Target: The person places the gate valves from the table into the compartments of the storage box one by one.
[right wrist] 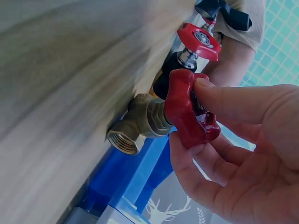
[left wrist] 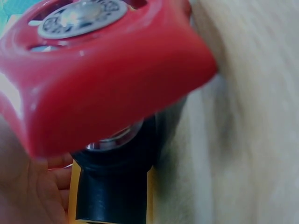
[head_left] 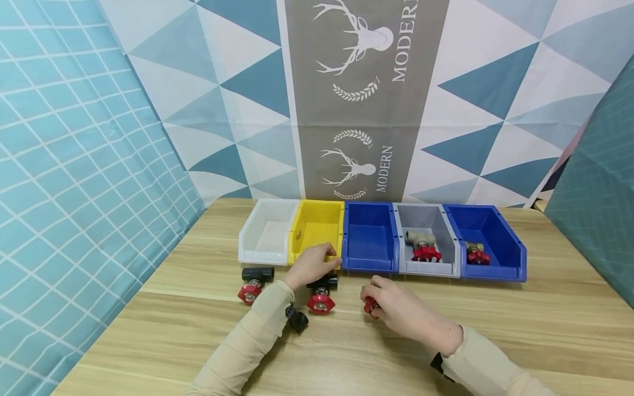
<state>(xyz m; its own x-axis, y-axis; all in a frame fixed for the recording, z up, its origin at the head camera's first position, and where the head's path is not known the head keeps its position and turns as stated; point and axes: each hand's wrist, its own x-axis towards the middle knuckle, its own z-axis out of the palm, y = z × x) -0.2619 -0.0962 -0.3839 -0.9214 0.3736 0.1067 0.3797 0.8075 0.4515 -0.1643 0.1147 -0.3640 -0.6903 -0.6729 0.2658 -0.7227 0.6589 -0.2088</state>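
My left hand (head_left: 313, 265) is at the front lip of the yellow bin (head_left: 319, 212), its fingers curled over the edge. Just below that hand, a black valve with a red handwheel (head_left: 321, 304) stands on the table; the same red handwheel (left wrist: 117, 79) fills much of the left wrist view. My right hand (head_left: 396, 305) pinches the red handwheel (right wrist: 187, 109) of a brass valve between thumb and fingers. The valve's threaded brass body (right wrist: 140, 119) is at the tabletop, in front of the blue bins; whether it touches the wood I cannot tell.
Another black valve (head_left: 257, 274) stands left, before the white bin (head_left: 262, 257). The middle blue bin (head_left: 370, 242) adjoins a grey bin (head_left: 428, 268) holding a beige valve (head_left: 421, 239). In the right blue bin (head_left: 497, 273) lies a brass valve (head_left: 475, 250). Patterned cloth hangs behind.
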